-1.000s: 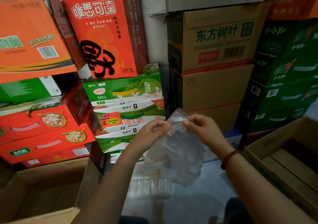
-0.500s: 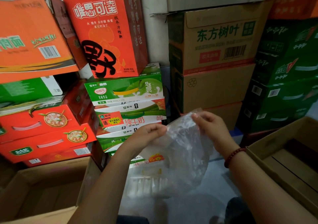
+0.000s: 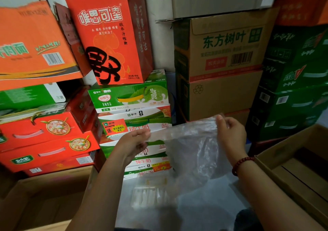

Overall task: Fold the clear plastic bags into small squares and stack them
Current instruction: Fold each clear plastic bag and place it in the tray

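You have the clear plastic bag up in the air in front of you, spread by its top edge and hanging loose below, well above the pale floor; that is the sensible way to hold it, since a thin film like this only shows its true outline when its own weight pulls it flat. Your left hand pinches one upper corner, fingers curled onto the film, and your right hand pinches the other, raised a little higher so the top edge runs on a slant. With the hands apart like this the edge is drawn fairly taut, which I take to be the squaring-up before a first fold, not a fold itself; the bag is crumpled in its lower half and no crease shows yet. No stack of finished squares is visible, so judge the work as at its beginning. Below the bag lies a clear moulded plastic tray on the floor, apart from it. Behind your hands stand stacked green-and-white milk cartons, with a red juice gift box on top and brown cardboard boxes just beside them. An open cardboard box sits by your right arm, which wears a red bead bracelet.
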Demonstrator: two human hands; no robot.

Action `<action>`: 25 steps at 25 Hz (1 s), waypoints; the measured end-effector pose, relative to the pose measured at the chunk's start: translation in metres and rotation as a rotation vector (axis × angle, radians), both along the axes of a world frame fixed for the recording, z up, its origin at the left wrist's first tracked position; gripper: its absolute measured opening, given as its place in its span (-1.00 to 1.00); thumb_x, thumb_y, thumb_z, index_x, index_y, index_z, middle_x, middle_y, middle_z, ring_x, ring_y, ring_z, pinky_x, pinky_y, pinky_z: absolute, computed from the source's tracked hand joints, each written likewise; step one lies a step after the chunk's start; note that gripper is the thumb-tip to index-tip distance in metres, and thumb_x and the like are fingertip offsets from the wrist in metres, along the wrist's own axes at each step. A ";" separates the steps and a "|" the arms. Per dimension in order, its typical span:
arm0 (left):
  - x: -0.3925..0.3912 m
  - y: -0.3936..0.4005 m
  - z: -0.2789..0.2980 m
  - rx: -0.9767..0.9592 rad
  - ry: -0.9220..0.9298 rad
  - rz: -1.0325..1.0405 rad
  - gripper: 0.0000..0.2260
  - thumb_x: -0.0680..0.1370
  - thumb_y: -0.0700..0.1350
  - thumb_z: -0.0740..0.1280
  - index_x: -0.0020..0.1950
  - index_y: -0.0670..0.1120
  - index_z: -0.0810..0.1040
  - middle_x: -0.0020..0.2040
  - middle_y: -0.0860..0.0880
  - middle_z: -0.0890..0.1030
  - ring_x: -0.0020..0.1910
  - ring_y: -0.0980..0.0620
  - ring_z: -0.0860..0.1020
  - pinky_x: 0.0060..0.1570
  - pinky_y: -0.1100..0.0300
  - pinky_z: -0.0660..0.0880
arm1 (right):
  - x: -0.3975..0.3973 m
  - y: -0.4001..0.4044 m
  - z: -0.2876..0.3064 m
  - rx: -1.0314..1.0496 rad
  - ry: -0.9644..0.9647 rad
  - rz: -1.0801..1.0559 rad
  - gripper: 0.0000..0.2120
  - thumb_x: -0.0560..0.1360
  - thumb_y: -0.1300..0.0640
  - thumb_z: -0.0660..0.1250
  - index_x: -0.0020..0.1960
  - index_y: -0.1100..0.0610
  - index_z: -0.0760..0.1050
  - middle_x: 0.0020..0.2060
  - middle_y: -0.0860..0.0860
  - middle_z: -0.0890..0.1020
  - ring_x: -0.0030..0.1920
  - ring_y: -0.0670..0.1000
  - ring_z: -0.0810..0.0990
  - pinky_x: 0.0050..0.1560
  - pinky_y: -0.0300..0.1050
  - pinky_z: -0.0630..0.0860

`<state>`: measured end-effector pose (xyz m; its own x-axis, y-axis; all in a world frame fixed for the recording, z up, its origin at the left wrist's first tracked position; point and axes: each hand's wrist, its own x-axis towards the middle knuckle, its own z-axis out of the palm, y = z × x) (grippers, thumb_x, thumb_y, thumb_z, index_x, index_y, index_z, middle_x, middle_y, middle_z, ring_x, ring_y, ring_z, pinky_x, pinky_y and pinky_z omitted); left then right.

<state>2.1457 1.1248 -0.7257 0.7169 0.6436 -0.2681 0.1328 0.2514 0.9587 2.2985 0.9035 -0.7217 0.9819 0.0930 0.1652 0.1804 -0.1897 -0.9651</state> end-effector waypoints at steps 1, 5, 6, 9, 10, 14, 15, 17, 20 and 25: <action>0.000 0.000 0.000 0.042 -0.003 0.036 -0.92 0.50 -0.26 0.38 -0.06 -0.10 0.62 -0.14 -0.05 0.58 -0.26 0.07 0.49 -0.25 0.28 0.49 | 0.001 0.000 -0.001 0.007 0.000 -0.010 -0.73 0.58 0.02 0.24 -0.19 0.16 0.53 -0.34 -0.05 0.51 -0.33 -0.11 0.44 -0.35 -0.25 0.36; 0.001 0.000 0.002 0.186 -0.060 0.128 -0.88 0.46 -0.27 0.42 -0.12 -0.05 0.65 -0.10 -0.06 0.64 -0.12 0.01 0.57 -0.15 0.27 0.48 | 0.001 0.000 0.000 0.035 -0.019 -0.039 -0.78 0.57 0.03 0.25 -0.15 0.12 0.56 -0.31 -0.08 0.54 -0.28 -0.10 0.48 -0.30 -0.24 0.40; 0.001 0.000 0.003 0.190 -0.067 0.129 -0.88 0.47 -0.27 0.42 -0.13 -0.05 0.65 -0.11 -0.06 0.64 -0.13 0.01 0.56 -0.12 0.25 0.48 | 0.001 -0.001 0.001 0.056 -0.026 -0.046 -0.78 0.58 0.02 0.25 -0.15 0.11 0.56 -0.31 -0.05 0.56 -0.29 -0.08 0.49 -0.31 -0.23 0.41; 0.000 -0.001 0.003 0.188 -0.076 0.134 -0.87 0.48 -0.29 0.40 -0.13 -0.06 0.64 -0.13 -0.05 0.62 -0.15 0.02 0.54 -0.15 0.25 0.49 | 0.000 -0.002 0.003 0.081 -0.042 -0.052 -0.78 0.58 0.02 0.25 -0.14 0.11 0.56 -0.32 -0.02 0.56 -0.33 -0.08 0.48 -0.35 -0.23 0.40; 0.000 0.000 0.002 0.206 -0.072 0.138 -0.87 0.48 -0.29 0.40 -0.14 -0.06 0.64 -0.12 -0.06 0.62 -0.14 0.00 0.55 -0.15 0.24 0.49 | 0.000 -0.001 0.004 0.075 -0.050 -0.049 -0.78 0.58 0.02 0.25 -0.14 0.11 0.56 -0.32 -0.02 0.56 -0.33 -0.08 0.47 -0.35 -0.23 0.40; -0.002 -0.002 0.001 0.334 -0.002 0.048 -0.89 0.49 -0.21 0.40 -0.09 0.00 0.66 0.04 -0.06 0.65 -0.02 -0.02 0.59 0.07 0.05 0.51 | -0.002 -0.001 0.005 0.077 -0.096 -0.022 -0.79 0.58 0.02 0.23 -0.11 0.09 0.56 -0.30 -0.05 0.56 -0.30 -0.09 0.49 -0.34 -0.25 0.39; -0.002 -0.004 0.002 0.348 0.004 0.017 -0.90 0.51 -0.19 0.39 -0.06 0.00 0.65 0.07 -0.05 0.64 -0.02 -0.01 0.59 0.06 0.08 0.51 | -0.003 -0.001 0.006 0.085 -0.105 -0.002 -0.80 0.58 0.02 0.23 -0.11 0.08 0.55 -0.30 -0.04 0.56 -0.29 -0.07 0.49 -0.33 -0.24 0.41; -0.001 -0.013 0.005 0.391 0.004 -0.049 -0.90 0.53 -0.14 0.37 -0.02 0.04 0.64 0.11 0.01 0.63 0.05 0.04 0.58 -0.03 0.26 0.45 | -0.007 0.001 0.006 0.079 -0.122 0.073 -0.83 0.57 0.02 0.24 -0.12 0.03 0.55 -0.28 -0.01 0.58 -0.26 0.00 0.52 -0.26 -0.15 0.46; 0.008 -0.028 0.008 0.458 0.005 -0.185 -0.86 0.55 -0.10 0.34 0.05 0.08 0.63 0.10 0.10 0.63 0.12 0.13 0.57 -0.02 0.31 0.40 | -0.017 0.009 0.002 0.004 -0.180 0.237 -0.87 0.55 0.02 0.29 -0.15 -0.03 0.56 -0.27 0.05 0.63 -0.25 0.13 0.57 -0.28 -0.09 0.47; 0.028 -0.063 0.008 0.399 -0.087 -0.358 -0.79 0.54 -0.16 0.35 0.17 -0.03 0.60 0.08 0.06 0.65 0.05 0.21 0.59 -0.01 0.42 0.48 | -0.032 0.019 -0.001 -0.068 -0.288 0.400 -0.86 0.51 0.02 0.33 -0.19 -0.20 0.54 -0.24 -0.09 0.67 -0.24 -0.03 0.60 -0.25 -0.10 0.53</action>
